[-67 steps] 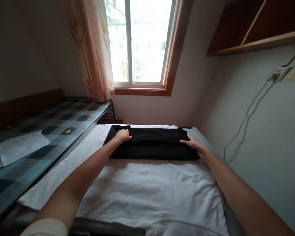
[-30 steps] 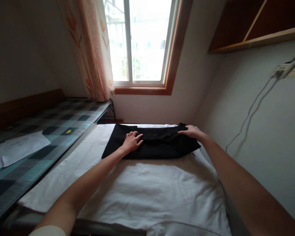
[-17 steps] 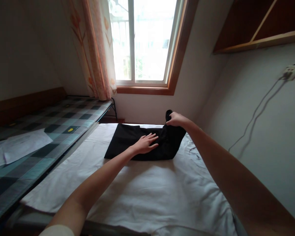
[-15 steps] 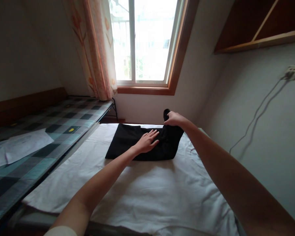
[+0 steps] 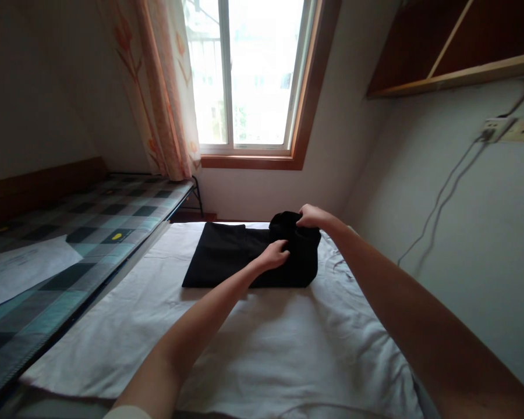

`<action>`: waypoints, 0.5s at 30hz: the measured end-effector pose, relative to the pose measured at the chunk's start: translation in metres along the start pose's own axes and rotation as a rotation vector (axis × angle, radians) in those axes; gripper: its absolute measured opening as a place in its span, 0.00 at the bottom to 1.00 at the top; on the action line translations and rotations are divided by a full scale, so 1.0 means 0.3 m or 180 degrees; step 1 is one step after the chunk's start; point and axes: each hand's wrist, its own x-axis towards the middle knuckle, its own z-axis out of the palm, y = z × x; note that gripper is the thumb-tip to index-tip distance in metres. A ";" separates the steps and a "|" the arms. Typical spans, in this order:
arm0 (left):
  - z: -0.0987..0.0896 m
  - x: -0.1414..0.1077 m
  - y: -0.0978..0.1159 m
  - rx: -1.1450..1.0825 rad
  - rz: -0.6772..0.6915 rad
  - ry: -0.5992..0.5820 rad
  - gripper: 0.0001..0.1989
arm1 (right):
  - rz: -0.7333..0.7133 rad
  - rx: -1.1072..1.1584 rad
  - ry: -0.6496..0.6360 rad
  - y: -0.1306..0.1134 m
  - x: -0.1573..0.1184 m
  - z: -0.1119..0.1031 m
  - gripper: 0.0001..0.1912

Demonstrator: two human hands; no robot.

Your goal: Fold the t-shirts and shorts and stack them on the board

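A folded black garment (image 5: 218,256) lies on the white sheet (image 5: 244,349); its exact kind cannot be told from the dark folds. On its right part the cloth is raised and bunched. My right hand (image 5: 313,216) grips the top of that raised part with closed fingers. Lower and to the left, my left hand (image 5: 274,255) is closed with its fingertips at the same bunched cloth, its grip partly hidden. The left part of the garment lies flat with a straight folded edge.
At left stands another bed with a checked mattress (image 5: 126,203) and white papers (image 5: 30,265) on it. Ahead are a curtain (image 5: 163,105) and a window (image 5: 262,75). A wooden shelf (image 5: 454,75) and a plugged cord (image 5: 445,186) are on the right wall.
My left hand has gone from lying flat and spread on the garment to closing at the bunched cloth. My right hand has brought the raised end over to the left and lower.
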 end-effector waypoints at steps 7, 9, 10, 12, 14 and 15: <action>-0.041 0.012 0.021 -0.1554 -0.0693 0.0605 0.20 | -0.0053 0.1244 -0.0393 -0.008 0.000 0.056 0.14; -0.036 0.016 0.019 -0.2125 -0.0967 0.0779 0.24 | -0.0084 0.1383 -0.0396 -0.010 -0.005 0.068 0.17; -0.033 0.020 0.017 -0.2240 -0.1061 0.0841 0.25 | -0.0120 0.1387 -0.0386 -0.008 -0.008 0.073 0.18; -0.028 0.032 0.019 -0.2035 -0.1115 0.0829 0.26 | -0.0184 0.1371 -0.0369 -0.001 -0.015 0.077 0.19; -0.020 0.050 0.029 -0.1628 -0.1038 0.0709 0.23 | -0.0190 0.1371 -0.0357 0.012 -0.024 0.075 0.19; -0.012 0.060 0.040 -0.1448 -0.0970 0.0658 0.21 | -0.0157 0.1378 -0.0332 0.021 -0.029 0.071 0.18</action>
